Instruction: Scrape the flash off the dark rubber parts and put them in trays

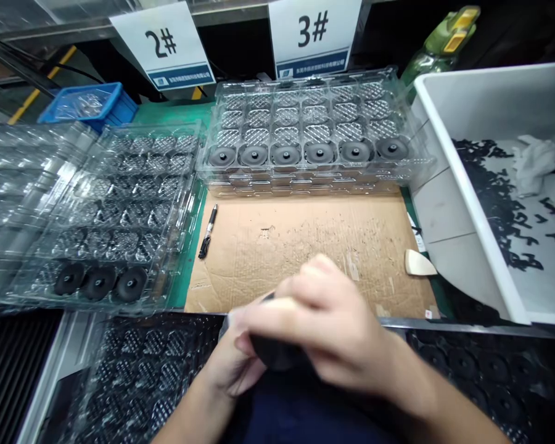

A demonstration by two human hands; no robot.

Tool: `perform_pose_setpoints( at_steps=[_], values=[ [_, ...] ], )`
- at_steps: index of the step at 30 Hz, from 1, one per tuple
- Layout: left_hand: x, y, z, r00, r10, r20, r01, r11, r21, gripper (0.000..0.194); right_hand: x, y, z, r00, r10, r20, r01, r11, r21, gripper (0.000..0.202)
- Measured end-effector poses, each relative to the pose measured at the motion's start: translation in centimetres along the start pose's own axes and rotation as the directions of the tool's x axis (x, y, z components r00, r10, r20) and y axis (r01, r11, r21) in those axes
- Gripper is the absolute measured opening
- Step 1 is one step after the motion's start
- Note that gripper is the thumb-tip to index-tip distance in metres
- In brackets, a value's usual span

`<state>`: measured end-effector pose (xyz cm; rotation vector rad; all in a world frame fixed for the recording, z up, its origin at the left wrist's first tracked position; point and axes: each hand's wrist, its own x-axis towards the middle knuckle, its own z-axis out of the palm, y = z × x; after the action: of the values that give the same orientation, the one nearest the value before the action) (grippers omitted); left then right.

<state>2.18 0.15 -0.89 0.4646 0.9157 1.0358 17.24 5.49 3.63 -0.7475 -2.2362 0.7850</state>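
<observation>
A dark round part (277, 353) is held between my two hands, low in the middle of the view, just over the front edge of the cardboard. My left hand (240, 357) grips it from the left and below. From the right and above, my right hand (324, 308) closes over it, blurred by motion, and hides much of the part. Behind the hands lies the brown cardboard sheet (254, 265). Black round parts (320, 153) fill the front row of the clear tray stack (314, 176). Three more (98, 283) sit in the left clear tray (166, 302).
A pen (208, 231) and a pale wedge-shaped piece (419, 263) lie on the cardboard. On the right stands a white bin (467, 209) with small black pieces. A blue basket (124, 108) and a green spray bottle (439, 46) are at the back. Further trays flank my arms.
</observation>
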Motion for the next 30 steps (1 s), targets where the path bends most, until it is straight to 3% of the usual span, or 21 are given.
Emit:
perform_pose_setpoints(
  at_steps=[1,3,6,9,12,15,20,23,25,27,28,30],
  values=[
    [0.0,-0.1,0.0,0.996,-0.051,0.072,0.056,0.997,-0.059,0.052,-0.2,1.0,0.1,0.995,0.081,-0.065,-0.080,0.996,0.024,0.029],
    [0.0,-0.1,-0.1,0.969,-0.127,0.212,0.169,0.967,-0.191,0.056,-1.0,3.7,0.6,0.935,0.303,-0.185,-0.294,0.953,0.075,0.029],
    [0.0,-0.2,-0.2,0.939,-0.147,0.310,0.252,0.908,-0.335,0.059,-2.7,7.8,2.5,0.829,0.538,-0.151,-0.526,0.843,0.112,0.027],
    [0.2,-0.1,-0.3,0.929,-0.150,0.338,0.278,0.886,-0.370,0.052,-4.4,9.8,4.7,0.792,0.590,-0.156,-0.587,0.807,0.068,0.029],
    [0.3,0.0,-0.3,0.919,-0.154,0.362,0.303,0.864,-0.402,0.053,-5.1,9.2,5.6,0.745,0.611,-0.266,-0.619,0.783,0.066,0.032],
    [0.3,0.0,-0.5,0.910,-0.158,0.384,0.328,0.841,-0.430,0.058,-4.9,7.7,5.0,0.743,0.614,-0.265,-0.610,0.785,0.108,0.029],
    [0.4,0.0,-0.7,0.912,-0.170,0.374,0.334,0.835,-0.436,0.062,-4.8,6.4,4.3,0.804,0.577,-0.147,-0.554,0.815,0.170,0.025],
    [0.5,0.0,-0.9,0.914,-0.167,0.370,0.322,0.854,-0.409,0.062,-5.2,6.3,4.6,0.793,0.599,-0.106,-0.577,0.796,0.185,0.025],
    [0.6,0.0,-1.2,0.936,-0.116,0.333,0.232,0.914,-0.333,0.059,-5.5,6.3,4.9,0.782,0.617,-0.091,-0.597,0.782,0.181,0.025],
    [0.7,-0.1,-1.6,0.970,0.040,0.238,-0.018,0.995,-0.094,0.057,-5.7,6.3,5.0,0.776,0.625,-0.081,-0.606,0.776,0.176,0.025],
    [0.8,-0.1,-1.9,0.965,0.167,0.203,-0.190,0.976,0.101,0.062,-5.8,6.3,5.1,0.775,0.626,-0.079,-0.608,0.775,0.172,0.025],
    [1.1,0.0,-2.4,0.882,0.406,0.238,-0.470,0.742,0.478,0.086,-6.0,6.2,5.1,0.775,0.627,-0.076,-0.611,0.775,0.164,0.025]
  ],
)
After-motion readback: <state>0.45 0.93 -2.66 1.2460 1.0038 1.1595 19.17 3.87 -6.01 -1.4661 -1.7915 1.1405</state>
